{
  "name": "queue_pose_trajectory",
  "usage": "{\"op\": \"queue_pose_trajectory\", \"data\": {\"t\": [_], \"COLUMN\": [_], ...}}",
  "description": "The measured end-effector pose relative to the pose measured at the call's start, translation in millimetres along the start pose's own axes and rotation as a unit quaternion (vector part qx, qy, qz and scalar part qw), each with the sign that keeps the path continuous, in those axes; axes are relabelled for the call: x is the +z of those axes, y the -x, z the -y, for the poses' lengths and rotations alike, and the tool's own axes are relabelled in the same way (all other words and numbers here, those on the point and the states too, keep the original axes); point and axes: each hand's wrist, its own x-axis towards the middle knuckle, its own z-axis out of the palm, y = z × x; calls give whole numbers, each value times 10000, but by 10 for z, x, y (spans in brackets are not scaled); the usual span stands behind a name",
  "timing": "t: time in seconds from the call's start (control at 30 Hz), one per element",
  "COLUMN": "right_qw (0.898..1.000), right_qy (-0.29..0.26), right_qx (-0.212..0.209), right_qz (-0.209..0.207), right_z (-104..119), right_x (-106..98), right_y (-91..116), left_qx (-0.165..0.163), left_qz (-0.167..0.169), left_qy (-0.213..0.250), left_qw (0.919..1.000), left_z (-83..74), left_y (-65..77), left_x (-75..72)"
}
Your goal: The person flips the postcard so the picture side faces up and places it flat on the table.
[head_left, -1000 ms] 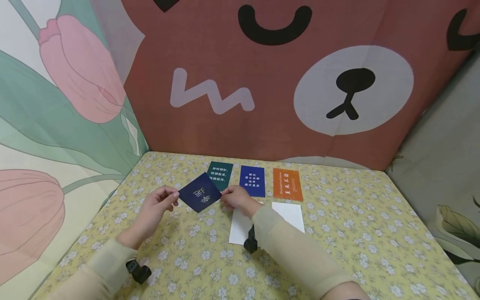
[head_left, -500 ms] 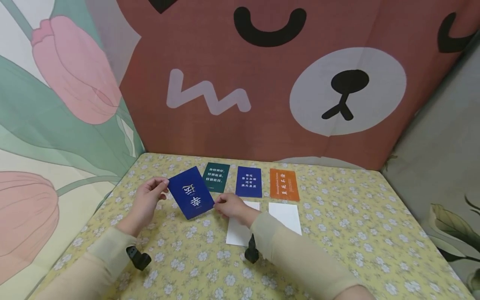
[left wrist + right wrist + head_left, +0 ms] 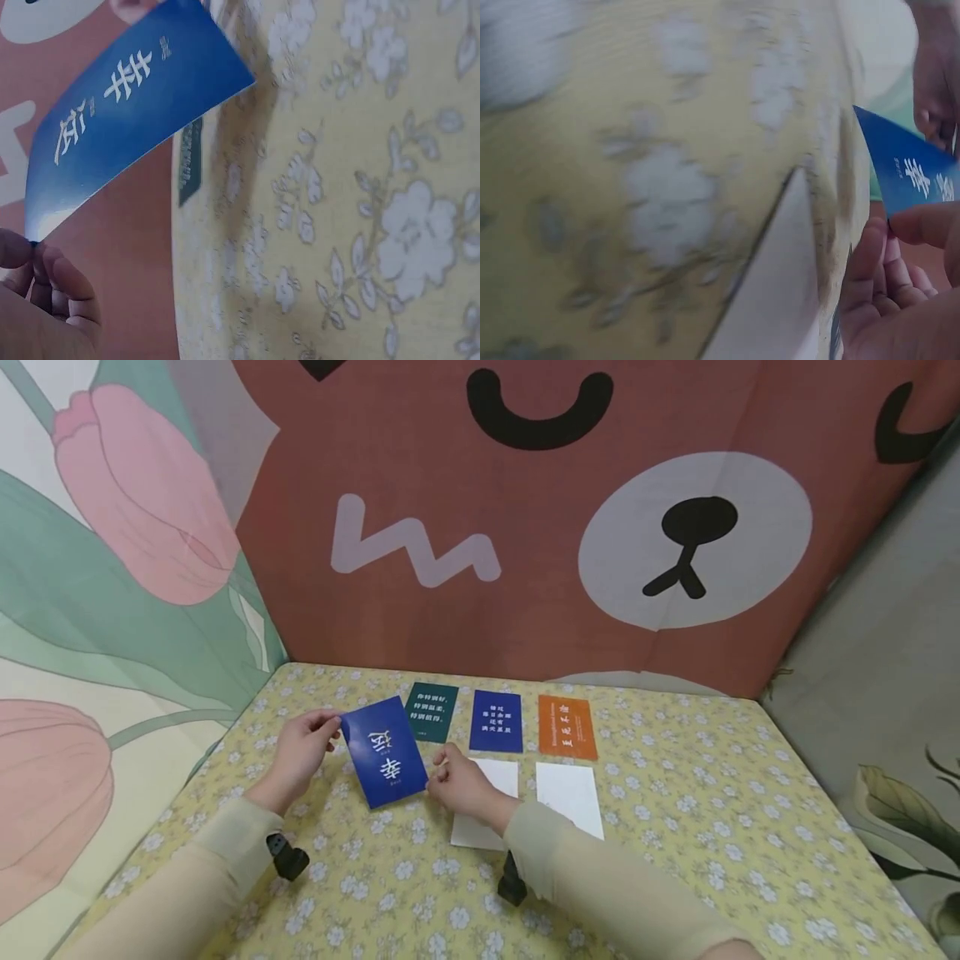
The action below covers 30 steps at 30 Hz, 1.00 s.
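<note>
A blue card (image 3: 383,752) with large white characters is held raised over the table, tilted, its printed face toward the head camera. My left hand (image 3: 300,752) pinches its upper left corner between thumb and fingers, which also shows in the left wrist view, where the card (image 3: 120,120) bows slightly. At the opposite, lower right corner, my right hand (image 3: 467,785) pinches the card, as the right wrist view shows with thumb and forefinger on the blue card (image 3: 911,172). The raised card overlaps a green card (image 3: 432,710) lying behind it.
Flat on the flowered tablecloth (image 3: 675,827) lie a blue card (image 3: 497,720) and an orange card (image 3: 567,727) in the back row. Nearer are two white cards (image 3: 568,797), one partly under my right hand and wrist. A printed bear cloth (image 3: 420,627) hangs behind the table.
The held card has turned from a dark diamond shape to a more upright, brighter view, its characters now plain. Both hands keep their corners; the left hand shifts slightly.
</note>
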Motion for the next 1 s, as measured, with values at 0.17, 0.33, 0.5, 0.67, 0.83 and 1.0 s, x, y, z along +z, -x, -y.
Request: {"op": "queue_pose_trajectory", "data": {"t": [0.17, 0.33, 0.5, 0.67, 0.83, 1.0], "right_qw": [9939, 9913, 9960, 9973, 9934, 9878], "right_qy": [961, 1204, 822, 701, 1077, 1494], "right_qx": [-520, -488, -248, -77, -69, -100], "right_qz": [162, 213, 242, 182, 377, 438], "right_z": [24, 63, 84, 63, 44, 92], "right_x": [13, 28, 58, 75, 95, 133], "right_y": [92, 139, 190, 220, 240, 240], "left_qx": [-53, -65, -194, -373, -460, -470], "left_qz": [182, 438, 714, 953, 1229, 1477], "left_qy": [-295, -370, -512, -753, -1147, -1415], "left_qw": [9994, 9983, 9959, 9919, 9847, 9777], "left_z": [39, 29, 50, 142, 181, 192], "left_y": [-68, -159, -270, -372, -422, -467], "left_x": [39, 96, 187, 296, 385, 469]}}
